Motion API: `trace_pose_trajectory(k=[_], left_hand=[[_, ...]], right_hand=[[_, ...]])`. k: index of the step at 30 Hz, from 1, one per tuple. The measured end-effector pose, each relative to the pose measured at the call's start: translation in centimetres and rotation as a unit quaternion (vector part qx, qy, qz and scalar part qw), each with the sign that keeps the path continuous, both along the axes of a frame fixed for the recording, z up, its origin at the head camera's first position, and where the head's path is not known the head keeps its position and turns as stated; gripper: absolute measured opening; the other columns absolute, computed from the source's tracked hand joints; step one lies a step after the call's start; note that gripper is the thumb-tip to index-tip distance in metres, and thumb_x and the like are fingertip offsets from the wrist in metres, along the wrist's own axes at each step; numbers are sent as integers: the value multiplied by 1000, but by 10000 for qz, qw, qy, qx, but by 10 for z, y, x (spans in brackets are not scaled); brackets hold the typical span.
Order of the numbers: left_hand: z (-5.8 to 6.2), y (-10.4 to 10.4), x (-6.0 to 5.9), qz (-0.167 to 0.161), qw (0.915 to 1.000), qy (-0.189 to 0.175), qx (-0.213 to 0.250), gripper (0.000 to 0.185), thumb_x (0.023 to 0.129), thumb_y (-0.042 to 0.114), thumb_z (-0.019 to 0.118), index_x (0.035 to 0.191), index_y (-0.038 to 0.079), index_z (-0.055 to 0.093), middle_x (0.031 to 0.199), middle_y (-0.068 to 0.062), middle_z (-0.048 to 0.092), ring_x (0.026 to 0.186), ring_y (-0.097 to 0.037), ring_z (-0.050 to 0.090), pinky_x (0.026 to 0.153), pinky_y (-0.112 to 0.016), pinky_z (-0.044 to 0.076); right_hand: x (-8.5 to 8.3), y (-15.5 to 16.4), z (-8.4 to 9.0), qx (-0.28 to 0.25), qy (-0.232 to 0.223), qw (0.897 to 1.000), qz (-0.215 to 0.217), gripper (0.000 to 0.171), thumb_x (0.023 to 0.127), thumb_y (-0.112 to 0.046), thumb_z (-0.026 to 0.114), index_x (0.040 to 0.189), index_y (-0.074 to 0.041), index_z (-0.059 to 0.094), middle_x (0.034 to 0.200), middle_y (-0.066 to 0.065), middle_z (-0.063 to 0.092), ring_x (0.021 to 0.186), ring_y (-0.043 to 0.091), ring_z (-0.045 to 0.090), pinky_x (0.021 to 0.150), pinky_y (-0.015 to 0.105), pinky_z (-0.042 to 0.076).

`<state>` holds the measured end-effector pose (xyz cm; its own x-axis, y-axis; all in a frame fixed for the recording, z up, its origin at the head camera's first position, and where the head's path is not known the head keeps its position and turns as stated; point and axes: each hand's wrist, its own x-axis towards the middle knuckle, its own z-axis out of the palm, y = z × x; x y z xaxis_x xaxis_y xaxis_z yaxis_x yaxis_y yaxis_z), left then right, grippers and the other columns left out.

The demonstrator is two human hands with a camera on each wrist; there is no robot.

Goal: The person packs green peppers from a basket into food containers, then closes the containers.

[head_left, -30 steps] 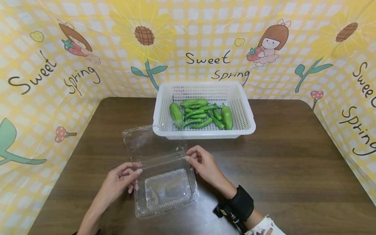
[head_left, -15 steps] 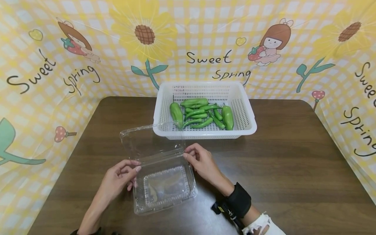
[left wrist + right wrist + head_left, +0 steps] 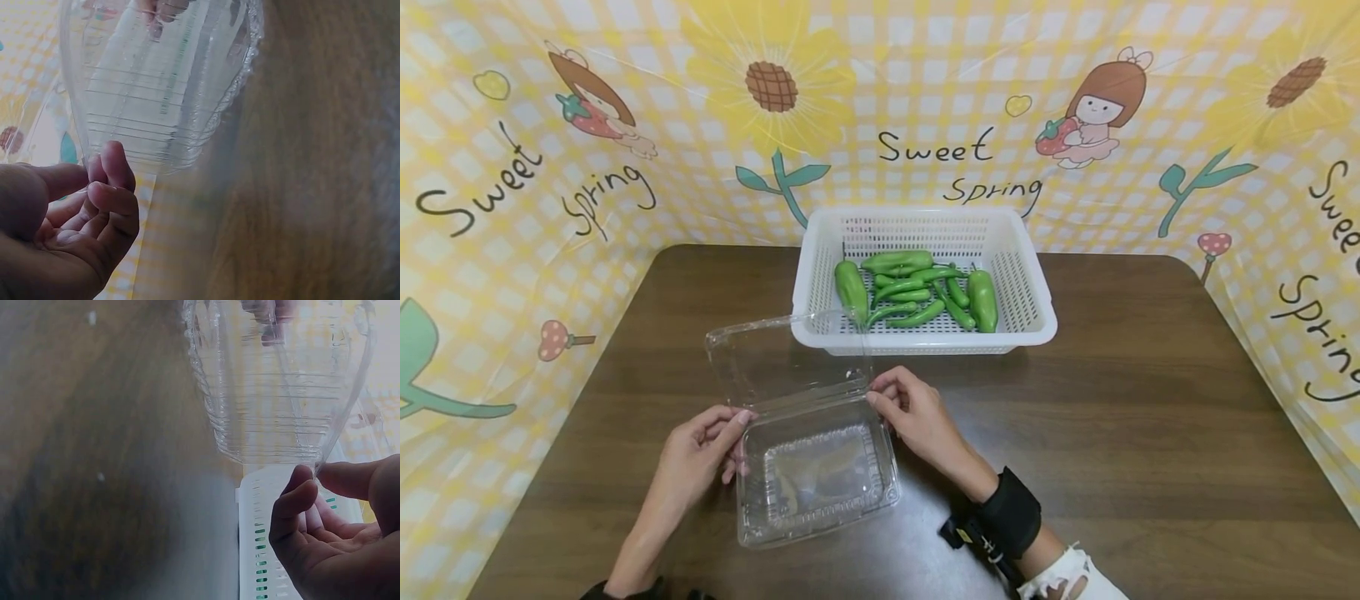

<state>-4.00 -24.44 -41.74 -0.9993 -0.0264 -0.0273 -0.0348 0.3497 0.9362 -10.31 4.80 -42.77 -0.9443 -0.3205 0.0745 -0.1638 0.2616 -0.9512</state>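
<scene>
A clear plastic clamshell container (image 3: 820, 467) lies in front of me with its lid (image 3: 790, 358) folded back toward the basket. My left hand (image 3: 696, 454) pinches its left rim near the hinge, thumb on top. On the opposite side my right hand (image 3: 917, 412) pinches the right rim by the hinge. Both wrist views show thumb and fingertips meeting at the edge of the ribbed wall (image 3: 137, 112), and the same grip shows on the right side of the container (image 3: 275, 419). Nothing lies inside the container.
Behind it stands a white slotted basket (image 3: 1037, 325) holding several green peppers (image 3: 981, 300), large and slim. The lid's far edge overlaps the basket's front left corner in the head view. A brown wooden table (image 3: 1135, 400) carries everything, with a yellow checked cloth (image 3: 910, 75) around it.
The container has shifted slightly left and away from me, with both hands moving along. My left thumb has slid a little onto the rim. The peppers stay put.
</scene>
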Motion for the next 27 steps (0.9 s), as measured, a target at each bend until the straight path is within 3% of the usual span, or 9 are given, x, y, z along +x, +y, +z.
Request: trace_pose_trajectory(k=[5,9,12,20,27], left_hand=[[-3,2,0,97,9999,61,-4,25,101,20,58,109,-2,67,61,-5,61,45,-18,59,40,-31,49],[-4,3,1,116,9999,57,-22,25,101,20,59,108,-2,67,61,-6,62,45,-19,60,40,-31,49],[-4,3,1,112,9999,90,-56,24,101,20,59,107,-1,67,61,-6,62,44,-19,60,40,-31,49],[-2,2,-1,42,9997,201,-156,22,101,20,59,105,-1,68,61,-6,62,45,-24,59,40,-31,49],[-5,1,0,87,9995,174,-254,21,101,21,59,103,2,68,61,-6,62,45,-23,60,40,-31,50]], right_hand=[[0,4,6,241,186,9995,-50,18,101,-19,59,110,-5,64,81,12,67,62,23,62,53,21,51],[-2,17,29,1178,763,9900,-108,20,103,-19,55,108,-5,67,80,6,66,64,16,61,61,23,53],[-6,29,54,1830,1362,9736,97,17,101,-16,57,105,-5,70,81,1,66,68,9,58,66,24,54],[-39,55,119,2515,2615,9298,624,12,95,-4,60,105,0,67,93,9,70,76,14,63,67,24,55],[-80,57,155,3372,2948,8858,1212,15,99,-2,53,110,2,61,97,13,64,77,21,58,69,33,53]])
